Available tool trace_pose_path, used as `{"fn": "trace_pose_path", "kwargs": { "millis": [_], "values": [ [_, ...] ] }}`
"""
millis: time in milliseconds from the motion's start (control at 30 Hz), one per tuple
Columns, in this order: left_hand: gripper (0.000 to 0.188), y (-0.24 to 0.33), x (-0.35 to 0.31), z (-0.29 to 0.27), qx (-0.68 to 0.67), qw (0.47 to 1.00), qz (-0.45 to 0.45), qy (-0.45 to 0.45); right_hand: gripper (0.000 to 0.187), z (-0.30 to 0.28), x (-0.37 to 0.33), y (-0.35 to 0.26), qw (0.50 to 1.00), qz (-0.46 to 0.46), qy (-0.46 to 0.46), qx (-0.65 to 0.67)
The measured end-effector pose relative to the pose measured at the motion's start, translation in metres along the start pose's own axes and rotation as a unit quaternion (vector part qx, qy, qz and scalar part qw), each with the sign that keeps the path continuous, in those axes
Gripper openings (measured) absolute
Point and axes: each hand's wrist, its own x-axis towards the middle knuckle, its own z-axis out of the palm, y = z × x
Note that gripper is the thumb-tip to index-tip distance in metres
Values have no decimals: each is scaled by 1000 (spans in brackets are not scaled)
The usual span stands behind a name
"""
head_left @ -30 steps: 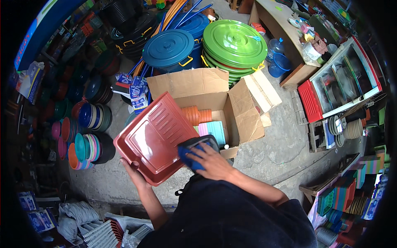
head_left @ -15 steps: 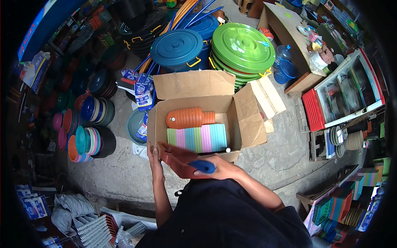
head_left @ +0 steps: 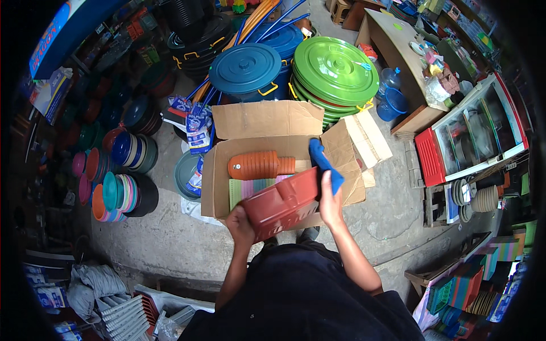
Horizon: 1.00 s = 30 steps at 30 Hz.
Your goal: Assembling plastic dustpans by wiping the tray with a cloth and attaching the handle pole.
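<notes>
Between my hands, over the near side of an open cardboard box [head_left: 209, 187], a red rectangular plastic container [head_left: 278, 204] is tilted. My left hand [head_left: 240, 227] grips its lower left end. At the other end, my right hand [head_left: 331, 204] is closed on a blue cloth [head_left: 324, 163] and touches the container's edge. The cloth sticks up above my thumb. Inside the box lies a nested stack of orange plant pots [head_left: 256, 165] on its side. Next to them, a row of pastel perforated plastic pieces [head_left: 243, 188] is partly hidden by the red container.
Blue [head_left: 245, 67] and green lidded tubs [head_left: 335, 68] stand behind the box. Stacked basins [head_left: 122, 196] and a grey-green basin [head_left: 186, 176] are at left. A wooden desk [head_left: 392, 62] and a glass-fronted case [head_left: 478, 128] stand at right. One box flap [head_left: 347, 170] juts rightward.
The red container has turned and risen over the box, now covering much of the pastel row. My left hand has taken its left end. My right hand and the blue cloth have moved right and up.
</notes>
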Motion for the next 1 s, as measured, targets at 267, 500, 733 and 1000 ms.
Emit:
{"fn": "trace_pose_path", "kwargs": {
  "millis": [267,500,733,1000],
  "values": [
    [49,24,-16,41,7,998,38,52,73,30,-42,-58,906,-212,-164,-328],
    [41,26,-16,40,-292,947,-122,58,65,37,-63,-52,871,-299,-275,-275],
    [43,34,-8,44,-119,992,-2,37,70,7,-40,-30,873,-311,-226,-299],
    [55,35,-4,44,-260,960,-99,27,71,10,0,-13,946,-176,-53,-265]
  ]
}}
